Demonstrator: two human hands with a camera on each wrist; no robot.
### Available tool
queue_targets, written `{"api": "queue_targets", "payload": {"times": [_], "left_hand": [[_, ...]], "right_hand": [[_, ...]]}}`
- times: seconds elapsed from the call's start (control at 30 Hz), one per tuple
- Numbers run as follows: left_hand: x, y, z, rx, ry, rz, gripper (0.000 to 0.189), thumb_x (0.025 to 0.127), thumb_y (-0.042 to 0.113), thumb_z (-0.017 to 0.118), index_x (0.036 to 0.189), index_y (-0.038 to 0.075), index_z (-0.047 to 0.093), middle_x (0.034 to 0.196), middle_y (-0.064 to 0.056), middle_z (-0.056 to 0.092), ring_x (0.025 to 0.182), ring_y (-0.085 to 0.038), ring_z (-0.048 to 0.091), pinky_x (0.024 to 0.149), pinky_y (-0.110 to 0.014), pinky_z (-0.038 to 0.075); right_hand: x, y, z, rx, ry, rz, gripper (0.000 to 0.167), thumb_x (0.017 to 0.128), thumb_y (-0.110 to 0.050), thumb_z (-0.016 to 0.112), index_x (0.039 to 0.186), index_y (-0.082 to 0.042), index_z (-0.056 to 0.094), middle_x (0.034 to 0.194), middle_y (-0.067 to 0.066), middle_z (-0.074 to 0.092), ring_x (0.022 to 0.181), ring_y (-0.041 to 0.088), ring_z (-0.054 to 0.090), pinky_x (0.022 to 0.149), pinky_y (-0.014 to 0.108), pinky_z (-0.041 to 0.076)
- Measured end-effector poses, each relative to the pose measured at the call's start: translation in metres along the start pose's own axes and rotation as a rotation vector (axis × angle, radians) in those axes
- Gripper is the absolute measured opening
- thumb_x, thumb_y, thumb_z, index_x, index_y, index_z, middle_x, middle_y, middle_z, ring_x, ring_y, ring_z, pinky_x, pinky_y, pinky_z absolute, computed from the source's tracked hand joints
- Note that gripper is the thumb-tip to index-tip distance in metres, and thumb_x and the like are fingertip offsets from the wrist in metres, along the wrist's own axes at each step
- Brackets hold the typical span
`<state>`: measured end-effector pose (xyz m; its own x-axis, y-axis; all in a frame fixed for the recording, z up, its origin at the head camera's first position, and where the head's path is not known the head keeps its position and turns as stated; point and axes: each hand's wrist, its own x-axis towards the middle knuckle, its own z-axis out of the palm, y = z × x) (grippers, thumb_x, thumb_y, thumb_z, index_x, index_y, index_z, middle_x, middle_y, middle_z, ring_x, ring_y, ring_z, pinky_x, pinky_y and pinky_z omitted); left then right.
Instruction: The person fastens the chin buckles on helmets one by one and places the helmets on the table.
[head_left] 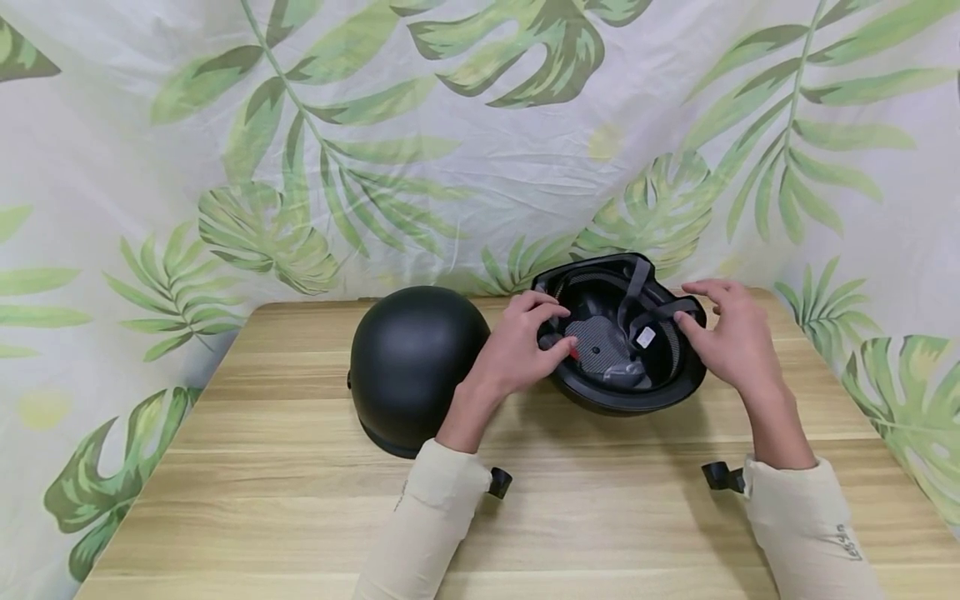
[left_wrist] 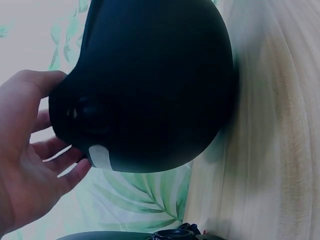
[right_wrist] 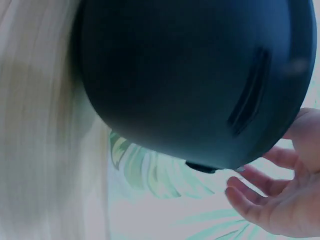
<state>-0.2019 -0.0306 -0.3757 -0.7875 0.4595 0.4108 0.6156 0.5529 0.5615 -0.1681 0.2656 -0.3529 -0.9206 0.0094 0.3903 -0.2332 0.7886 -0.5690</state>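
A black helmet (head_left: 622, 396) lies upside down toward the right of the table, its hollow facing up. Grey straps (head_left: 634, 292), a mesh pad and a small white label show inside it. My left hand (head_left: 525, 343) holds the left rim, thumb over the edge near a small red bit. On the opposite rim, my right hand (head_left: 731, 333) has its thumb on the edge and its fingers beyond it. The wrist views show the smooth outer shell (left_wrist: 155, 85), with the left fingers (left_wrist: 62, 160) and right fingers (right_wrist: 255, 185) bent about its edge.
A second black helmet (head_left: 416, 367) sits dome up to the left, close to my left forearm. Both stand on a wood-grain table (head_left: 285, 500). Behind the table hangs a leaf-print cloth (head_left: 420, 150). Small black mounts (head_left: 501, 483) stick out at the wrists.
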Motion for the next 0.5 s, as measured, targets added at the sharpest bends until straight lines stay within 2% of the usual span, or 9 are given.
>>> {"api": "queue_targets", "payload": {"times": [0.1, 0.17, 0.23, 0.3, 0.37, 0.5], "left_hand": [[0.000, -0.001, 0.000, 0.007, 0.000, -0.046, 0.040, 0.096, 0.025, 0.078, 0.130, 0.004, 0.072, 0.141, -0.014, 0.057, 0.136, -0.033, 0.051, 0.112, -0.043, 0.048], [0.000, -0.002, -0.001, 0.007, 0.001, -0.071, 0.044, 0.096, 0.025, 0.078, 0.134, 0.004, 0.070, 0.143, -0.015, 0.056, 0.136, -0.033, 0.050, 0.112, -0.044, 0.048], [0.000, -0.002, -0.001, 0.009, 0.001, -0.094, 0.049, 0.097, 0.027, 0.078, 0.139, 0.004, 0.067, 0.144, -0.015, 0.054, 0.136, -0.032, 0.051, 0.112, -0.044, 0.048], [0.000, -0.002, -0.002, 0.011, -0.004, -0.120, 0.054, 0.098, 0.030, 0.078, 0.143, 0.004, 0.063, 0.145, -0.015, 0.053, 0.134, -0.031, 0.054, 0.111, -0.043, 0.049], [0.000, -0.002, -0.002, 0.008, -0.012, -0.162, 0.059, 0.099, 0.034, 0.076, 0.148, 0.005, 0.059, 0.146, -0.015, 0.052, 0.131, -0.030, 0.057, 0.108, -0.044, 0.051], [0.000, -0.001, -0.001, -0.029, -0.026, -0.263, 0.067, 0.100, 0.042, 0.073, 0.154, 0.008, 0.053, 0.148, -0.016, 0.051, 0.120, -0.030, 0.062, 0.102, -0.047, 0.054]], "right_hand": [[0.000, 0.005, 0.001, -0.011, -0.034, 0.013, 0.041, 0.097, -0.005, 0.072, 0.136, 0.007, 0.066, 0.132, 0.035, 0.059, 0.110, 0.055, 0.064, 0.089, 0.062, 0.056], [0.000, 0.008, 0.000, -0.011, -0.061, 0.022, 0.039, 0.097, -0.005, 0.072, 0.134, 0.007, 0.068, 0.129, 0.034, 0.063, 0.108, 0.053, 0.068, 0.084, 0.049, 0.060], [0.000, 0.011, -0.001, -0.013, -0.085, 0.035, 0.037, 0.098, -0.007, 0.072, 0.132, 0.005, 0.070, 0.125, 0.033, 0.068, 0.104, 0.049, 0.071, 0.078, 0.031, 0.058], [0.000, 0.013, -0.003, -0.017, -0.110, 0.056, 0.035, 0.098, -0.010, 0.072, 0.130, 0.004, 0.071, 0.122, 0.031, 0.071, 0.105, 0.048, 0.072, 0.076, 0.023, 0.052], [0.001, 0.015, -0.004, -0.026, -0.134, 0.079, 0.035, 0.099, -0.014, 0.072, 0.129, 0.004, 0.072, 0.120, 0.031, 0.072, 0.107, 0.047, 0.072, 0.078, 0.026, 0.051], [0.001, 0.017, -0.005, -0.049, -0.161, 0.099, 0.037, 0.099, -0.018, 0.073, 0.129, 0.004, 0.072, 0.119, 0.031, 0.072, 0.108, 0.048, 0.071, 0.082, 0.044, 0.052]]}}
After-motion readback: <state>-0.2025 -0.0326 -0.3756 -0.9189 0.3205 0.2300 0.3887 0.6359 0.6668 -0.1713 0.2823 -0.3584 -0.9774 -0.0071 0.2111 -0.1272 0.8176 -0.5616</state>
